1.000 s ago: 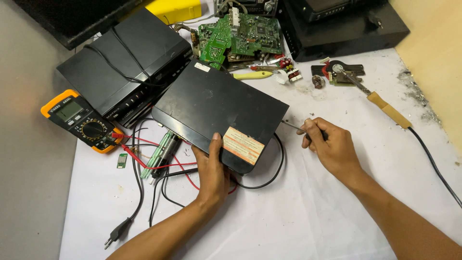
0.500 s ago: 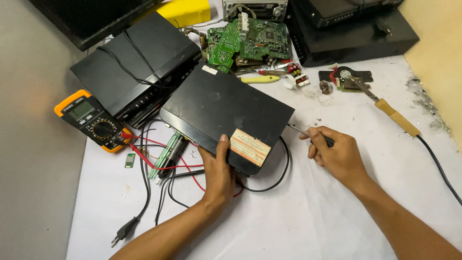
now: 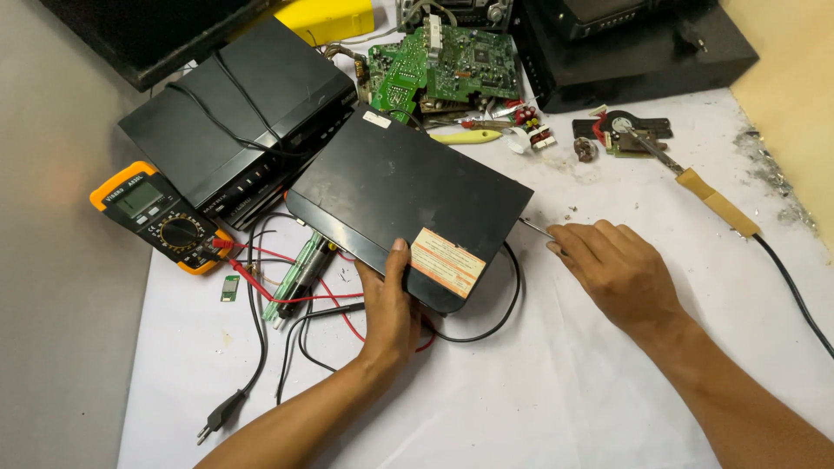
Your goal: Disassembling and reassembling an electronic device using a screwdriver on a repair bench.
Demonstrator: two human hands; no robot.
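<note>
A flat black electronics box (image 3: pixel 400 195) with a pale label (image 3: pixel 447 262) lies tilted in the middle of the white table (image 3: pixel 539 382). My left hand (image 3: pixel 391 308) grips its near edge, thumb on top beside the label. My right hand (image 3: pixel 617 269) rests on the table just right of the box, fingers closed around a thin metal-tipped tool (image 3: pixel 537 228) whose tip points at the box's right corner. A black cable (image 3: pixel 499 317) loops out from under the box.
An orange multimeter (image 3: pixel 161 217) with red and black leads lies at the left. Another black box (image 3: pixel 234 122) sits behind it. A green circuit board (image 3: pixel 443 65), a soldering iron (image 3: pixel 695 182) with yellow handle, small parts, and a mains plug (image 3: pixel 217 417) are around.
The view has shifted a little. My right hand has flattened onto the table over the thin tool. My left hand keeps its hold on the box.
</note>
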